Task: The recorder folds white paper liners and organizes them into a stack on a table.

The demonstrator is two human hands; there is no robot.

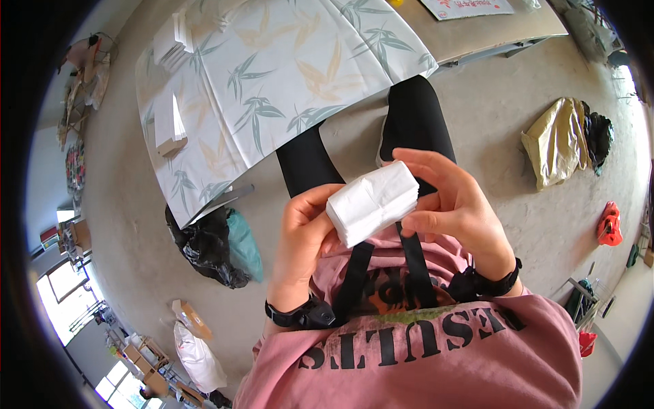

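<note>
Leftmost from my remote post is the counter; then my left hand, its fingers gripping the left end of the layered white bundle, held clear of the counter; my right hand's fingers grasp its right end. I'd press lightly, evenly, so the layers don't skew.

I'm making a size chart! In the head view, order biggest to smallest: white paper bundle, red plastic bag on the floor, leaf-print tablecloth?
Leaf-print tablecloth
White paper bundle
Red plastic bag
Being nearer the camera makes the bundle look bigger.
</note>
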